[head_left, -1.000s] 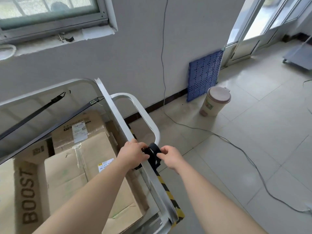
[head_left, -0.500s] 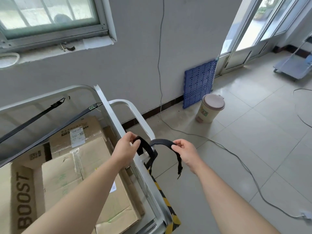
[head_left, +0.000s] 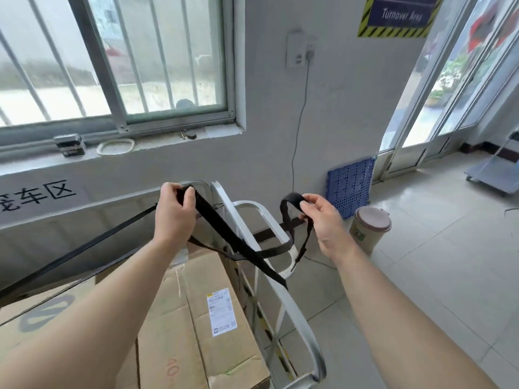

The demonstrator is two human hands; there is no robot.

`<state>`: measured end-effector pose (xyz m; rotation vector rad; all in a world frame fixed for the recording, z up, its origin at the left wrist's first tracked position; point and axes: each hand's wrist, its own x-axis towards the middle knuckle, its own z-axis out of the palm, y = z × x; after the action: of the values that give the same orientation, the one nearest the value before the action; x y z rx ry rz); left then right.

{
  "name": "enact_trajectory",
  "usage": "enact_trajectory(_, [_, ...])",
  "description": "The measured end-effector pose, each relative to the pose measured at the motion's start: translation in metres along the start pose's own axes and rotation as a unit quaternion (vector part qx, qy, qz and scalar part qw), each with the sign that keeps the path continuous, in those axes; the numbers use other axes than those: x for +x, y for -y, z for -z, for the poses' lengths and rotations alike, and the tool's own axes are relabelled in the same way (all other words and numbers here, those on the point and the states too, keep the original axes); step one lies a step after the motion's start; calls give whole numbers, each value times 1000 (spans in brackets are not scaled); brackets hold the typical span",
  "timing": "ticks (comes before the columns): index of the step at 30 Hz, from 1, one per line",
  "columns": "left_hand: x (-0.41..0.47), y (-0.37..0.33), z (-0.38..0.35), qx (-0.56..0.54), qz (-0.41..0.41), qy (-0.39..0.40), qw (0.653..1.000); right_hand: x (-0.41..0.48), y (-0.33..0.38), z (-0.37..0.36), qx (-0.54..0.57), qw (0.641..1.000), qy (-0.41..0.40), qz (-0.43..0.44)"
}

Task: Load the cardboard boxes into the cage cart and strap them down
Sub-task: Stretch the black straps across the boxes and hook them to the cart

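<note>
The left grip (head_left: 175, 217) is curled tight round the black strap (head_left: 224, 231), fingers and thumb wrapped over its upper end, raised above the top corner of the cage cart (head_left: 297, 318). From there the strap slants down to the right across the cart's silver side rail, and its end hangs against that rail. The right grip (head_left: 323, 220) pinches a loop of what appears to be the same strap between thumb and fingertips. The other fingers are loosely bent, and a thin tail dangles below the hand. The 2 grips are held apart at about the same height, with slack strap sagging between them near the cart's rounded handle (head_left: 261, 213).

A black band (head_left: 70, 256) runs taut from behind the left grip, down and to the left across the cart. Whether it is 1 piece with the held strap cannot be told.

The cardboard boxes (head_left: 202, 332) sit inside the cart beneath both arms, and the nearest has a white label (head_left: 222, 311) on top.

Beyond the cart, a blue perforated panel (head_left: 351, 186) leans on the wall. A bin (head_left: 369, 228) with a pinkish lid stands on the tiled floor (head_left: 421, 276) just in front of the panel.
</note>
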<state>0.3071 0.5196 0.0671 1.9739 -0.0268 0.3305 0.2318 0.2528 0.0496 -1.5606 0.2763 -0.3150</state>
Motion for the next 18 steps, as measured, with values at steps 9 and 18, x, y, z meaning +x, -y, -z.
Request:
enact_trajectory(9, [26, -1, 177, -39, -59, -159, 985, -47, 75, -109, 62, 997, 19, 46])
enact_trajectory(18, [-9, 58, 238, 23, 19, -11, 999, -95, 40, -157, -36, 999, 19, 2])
